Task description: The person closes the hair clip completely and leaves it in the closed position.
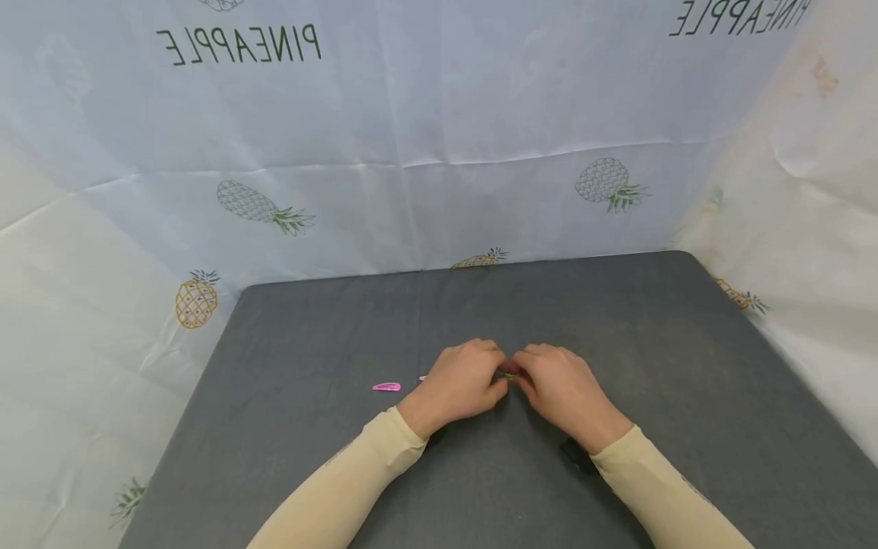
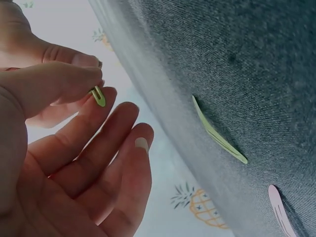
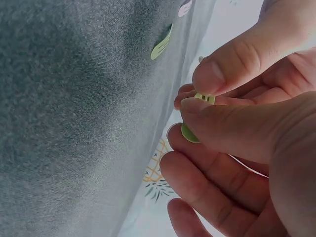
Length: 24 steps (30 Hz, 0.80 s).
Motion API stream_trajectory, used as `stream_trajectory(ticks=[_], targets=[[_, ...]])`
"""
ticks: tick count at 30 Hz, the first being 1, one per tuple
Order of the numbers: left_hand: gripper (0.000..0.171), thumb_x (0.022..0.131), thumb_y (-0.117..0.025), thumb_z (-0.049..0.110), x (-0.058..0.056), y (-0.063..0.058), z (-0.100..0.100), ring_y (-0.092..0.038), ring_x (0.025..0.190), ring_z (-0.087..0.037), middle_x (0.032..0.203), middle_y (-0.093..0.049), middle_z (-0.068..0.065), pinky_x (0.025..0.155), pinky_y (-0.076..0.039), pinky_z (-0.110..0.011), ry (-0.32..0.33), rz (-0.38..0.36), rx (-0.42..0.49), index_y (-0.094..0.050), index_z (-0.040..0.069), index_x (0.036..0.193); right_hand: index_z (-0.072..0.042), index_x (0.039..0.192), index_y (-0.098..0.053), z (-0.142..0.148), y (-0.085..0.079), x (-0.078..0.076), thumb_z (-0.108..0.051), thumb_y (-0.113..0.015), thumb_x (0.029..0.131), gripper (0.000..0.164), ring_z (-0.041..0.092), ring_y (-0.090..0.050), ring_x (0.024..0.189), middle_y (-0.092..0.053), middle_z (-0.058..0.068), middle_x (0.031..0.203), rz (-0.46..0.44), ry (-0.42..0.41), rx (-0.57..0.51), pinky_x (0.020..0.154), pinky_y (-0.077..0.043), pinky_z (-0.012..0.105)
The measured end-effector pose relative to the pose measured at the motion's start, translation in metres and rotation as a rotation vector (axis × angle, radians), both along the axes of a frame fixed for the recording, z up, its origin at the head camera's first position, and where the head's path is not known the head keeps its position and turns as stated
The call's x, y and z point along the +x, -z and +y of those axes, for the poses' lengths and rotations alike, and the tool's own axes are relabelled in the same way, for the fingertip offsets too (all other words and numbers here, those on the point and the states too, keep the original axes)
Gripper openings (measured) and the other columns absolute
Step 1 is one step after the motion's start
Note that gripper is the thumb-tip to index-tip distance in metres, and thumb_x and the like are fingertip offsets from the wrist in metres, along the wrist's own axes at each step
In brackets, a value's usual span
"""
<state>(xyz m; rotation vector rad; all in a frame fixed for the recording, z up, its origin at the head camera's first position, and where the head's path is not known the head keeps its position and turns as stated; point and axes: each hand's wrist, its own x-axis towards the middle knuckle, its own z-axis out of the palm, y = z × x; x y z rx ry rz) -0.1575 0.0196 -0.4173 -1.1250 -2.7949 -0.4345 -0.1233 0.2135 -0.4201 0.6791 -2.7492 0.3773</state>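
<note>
Both hands meet over the dark table, thumbs close together, at a small green snap hair clip [image 1: 507, 374]. My left hand [image 1: 461, 383] pinches one end of it between thumb and index finger. Its rounded green tip [image 2: 100, 98] shows past the left thumb. My right hand [image 1: 564, 390] pinches the other end, where a wider green part [image 3: 189, 134] peeks out below the right thumb. Fingers hide most of the clip, so I cannot tell whether it is snapped or unsnapped. Another light green hair clip [image 2: 217, 134] lies on the table near the hands.
On the grey table [image 1: 309, 335], a bright pink hair clip [image 1: 387, 386] lies left of the left hand. A pale pink clip [image 2: 280, 210] is mostly hidden behind that hand in the head view. A pineapple-print curtain [image 1: 439, 206] stands behind the table.
</note>
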Motion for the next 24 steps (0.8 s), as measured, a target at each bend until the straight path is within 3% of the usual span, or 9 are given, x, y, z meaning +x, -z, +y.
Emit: stream_trajectory(ticks=[6,19,24], targets=[[0.012,0.098,-0.077,0.026,0.005,-0.003,-0.001,-0.066,0.086,-0.01,0.104,-0.076,0.004,0.067,-0.056,-0.024,0.013,-0.032,0.014,-0.082,0.019,0.107,-0.02,0.079,-0.07,0.001,-0.003,0.006,-0.008,-0.088,0.089,0.024,0.005,-0.04,0.059,-0.051,-0.009,0.068,0.006,-0.001,-0.022,0.056,-0.038,0.023],[0.009,0.095,-0.077,0.022,0.015,-0.005,-0.006,-0.066,0.083,-0.008,0.099,-0.076,0.006,0.063,-0.054,-0.022,0.011,0.03,0.054,-0.082,0.019,0.102,-0.02,0.084,-0.073,-0.001,-0.007,0.012,-0.008,-0.09,0.087,0.021,0.003,-0.043,0.062,-0.053,-0.011,0.071,0.026,-0.026,-0.019,0.058,-0.04,0.023],[0.01,0.096,-0.077,0.021,0.016,-0.006,-0.008,-0.068,0.085,-0.01,0.101,-0.077,0.004,0.065,-0.056,-0.024,0.014,0.0,0.075,-0.082,0.018,0.104,-0.019,0.085,-0.074,-0.002,-0.009,0.013,-0.008,-0.089,0.088,0.019,0.004,-0.043,0.062,-0.054,-0.009,0.071,0.033,-0.035,-0.014,0.059,-0.04,0.024]])
